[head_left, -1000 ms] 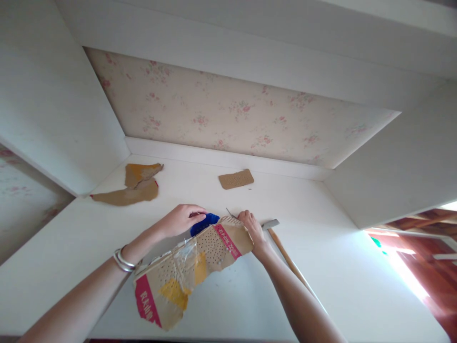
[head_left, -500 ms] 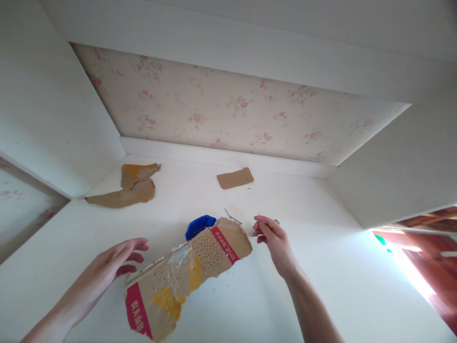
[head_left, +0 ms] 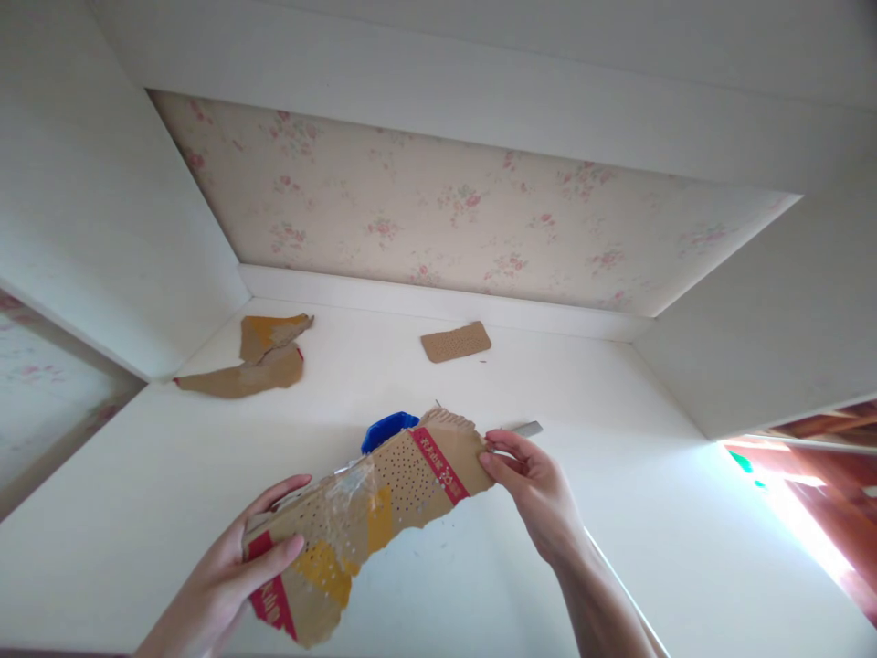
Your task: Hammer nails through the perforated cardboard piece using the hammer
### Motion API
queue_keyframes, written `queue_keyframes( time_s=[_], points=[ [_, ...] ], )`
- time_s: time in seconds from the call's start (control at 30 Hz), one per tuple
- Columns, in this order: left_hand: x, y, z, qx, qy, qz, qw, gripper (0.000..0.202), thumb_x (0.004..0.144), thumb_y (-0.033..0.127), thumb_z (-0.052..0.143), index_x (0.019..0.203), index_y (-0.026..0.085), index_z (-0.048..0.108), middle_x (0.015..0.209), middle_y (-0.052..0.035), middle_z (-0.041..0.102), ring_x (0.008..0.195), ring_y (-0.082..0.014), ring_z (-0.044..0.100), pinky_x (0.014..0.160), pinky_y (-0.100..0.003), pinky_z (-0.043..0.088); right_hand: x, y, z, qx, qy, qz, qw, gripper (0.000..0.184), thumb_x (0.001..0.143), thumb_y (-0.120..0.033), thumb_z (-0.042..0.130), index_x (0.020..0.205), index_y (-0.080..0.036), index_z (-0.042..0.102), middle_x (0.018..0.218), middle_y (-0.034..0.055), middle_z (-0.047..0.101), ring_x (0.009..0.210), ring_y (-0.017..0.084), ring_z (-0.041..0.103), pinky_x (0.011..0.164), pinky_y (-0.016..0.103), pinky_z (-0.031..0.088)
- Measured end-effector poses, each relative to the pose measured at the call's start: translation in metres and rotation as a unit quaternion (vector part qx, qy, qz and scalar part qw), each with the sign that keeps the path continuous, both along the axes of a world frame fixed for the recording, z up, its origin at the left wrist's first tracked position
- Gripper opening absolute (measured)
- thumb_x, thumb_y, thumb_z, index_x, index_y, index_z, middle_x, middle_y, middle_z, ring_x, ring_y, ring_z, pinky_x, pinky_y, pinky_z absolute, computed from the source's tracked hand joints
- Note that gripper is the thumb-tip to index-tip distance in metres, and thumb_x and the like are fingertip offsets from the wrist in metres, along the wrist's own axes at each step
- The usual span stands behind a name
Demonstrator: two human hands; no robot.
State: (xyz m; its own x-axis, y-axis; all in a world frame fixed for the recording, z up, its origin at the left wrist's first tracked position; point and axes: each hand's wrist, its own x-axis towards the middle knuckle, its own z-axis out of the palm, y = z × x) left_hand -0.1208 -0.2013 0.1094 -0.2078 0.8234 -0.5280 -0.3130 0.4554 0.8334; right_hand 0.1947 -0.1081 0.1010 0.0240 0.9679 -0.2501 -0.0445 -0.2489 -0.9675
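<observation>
a torn cardboard (head_left: 384, 493), perforated, with red stripes, yellow patches and a bit of clear film, is held at both ends over the white shelf (head_left: 650, 512). its lower end is gripped by the left hand (head_left: 233, 576), thumb laid on top and fingers curled beneath. its upper edge is pinched by the right hand (head_left: 538, 489) between thumb and closed fingertips; whether something thin is also held there cannot be told. the piece appears to be raised at a slant, though whether it is fully clear of the shelf cannot be told.

just behind its far edge a blue thing (head_left: 387, 429) is partly hidden, and a grey metal blade (head_left: 524, 429) is seen beside the right hand's fingers, lying on the shelf.

as far as can be judged, the grasp on the big piece is made with both hands, and nothing more is done with it. two brown scraps (head_left: 264, 356) lie untouched in the far left corner, overlapping each other, and a small perforated piece (head_left: 456, 341) lies apart near the back wall (head_left: 445, 219), which is papered with flowers.
</observation>
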Motion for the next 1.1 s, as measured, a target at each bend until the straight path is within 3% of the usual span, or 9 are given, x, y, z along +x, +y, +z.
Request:
queue_keyframes(
  time_s=[0.2, 0.33, 0.43, 0.7, 0.9, 1.1],
  points=[
    [-0.023, 0.014, 0.007, 0.008, 0.02, 0.02, 1.0, 0.082, 0.049, 0.036, 0.09, 0.124, 0.028, 0.057, 0.116, -0.0059, 0.07, 0.106, -0.0378, 0.065, 0.074, -0.037, 0.062, -0.006, 0.001, 0.026, 0.033, 0.018, -0.001, 0.999, 0.036, 0.074, -0.042, 0.078, 0.101, -0.022, 0.066, 0.088, 0.003, 0.075, 0.08, 0.02, 0.069, 0.071, 0.029, 0.052],
    [-0.03, 0.022, 0.015, 0.027, 0.042, 0.044, 0.998, 0.076, 0.05, 0.039, 0.089, 0.119, 0.032, 0.06, 0.114, -0.0008, 0.072, 0.106, -0.0353, 0.065, 0.071, -0.033, 0.062, -0.018, 0.017, 0.029, 0.05, 0.009, 0.01, 0.999, 0.038, 0.074, -0.043, 0.078, 0.102, -0.02, 0.067, 0.087, 0.004, 0.076, 0.083, 0.022, 0.07, 0.072, 0.031, 0.052],
    [-0.028, 0.023, 0.016, 0.036, 0.03, 0.048, 0.998, 0.07, 0.054, 0.039, 0.088, 0.118, 0.031, 0.06, 0.117, -0.0011, 0.07, 0.11, -0.0341, 0.064, 0.071, -0.03, 0.062, -0.025, 0.029, 0.024, 0.059, -0.009, 0.018, 0.998, 0.038, 0.074, -0.044, 0.077, 0.102, -0.02, 0.067, 0.091, 0.0048, 0.075, 0.085, 0.022, 0.07, 0.073, 0.031, 0.052],
    [-0.016, 0.009, -0.007, -0.002, -0.016, 0.041, 0.999, 0.068, 0.056, 0.036, 0.089, 0.117, 0.025, 0.06, 0.114, -0.0052, 0.071, 0.11, -0.0326, 0.065, 0.076, -0.032, 0.06, -0.022, 0.031, -0.003, 0.028, -0.041, 0.037, 0.998, 0.034, 0.074, -0.04, 0.077, 0.102, -0.021, 0.07, 0.099, 0.0049, 0.073, 0.087, 0.022, 0.07, 0.074, 0.031, 0.052],
    [0.001, 0.006, -0.011, -0.017, -0.014, 0.027, 0.999, 0.06, 0.062, 0.037, 0.086, 0.114, 0.022, 0.059, 0.109, -0.0056, 0.072, 0.104, -0.0298, 0.067, 0.073, -0.029, 0.059, -0.02, 0.041, -0.017, 0.025, -0.05, 0.029, 0.998, 0.032, 0.075, -0.038, 0.075, 0.1, -0.02, 0.069, 0.097, 0.0043, 0.072, 0.088, 0.021, 0.068, 0.075, 0.031, 0.052],
    [-0.022, 0.012, -0.015, 0.0, 0.084, -0.035, 0.996, 0.06, 0.066, 0.05, 0.08, 0.115, 0.021, 0.06, 0.108, -0.0071, 0.072, 0.097, -0.0297, 0.069, 0.073, -0.032, 0.058, -0.019, 0.04, -0.017, 0.023, -0.048, 0.038, 0.998, 0.031, 0.075, -0.035, 0.076, 0.101, -0.021, 0.068, 0.099, 0.0039, 0.072, 0.089, 0.02, 0.069, 0.076, 0.03, 0.052]
  ],
)
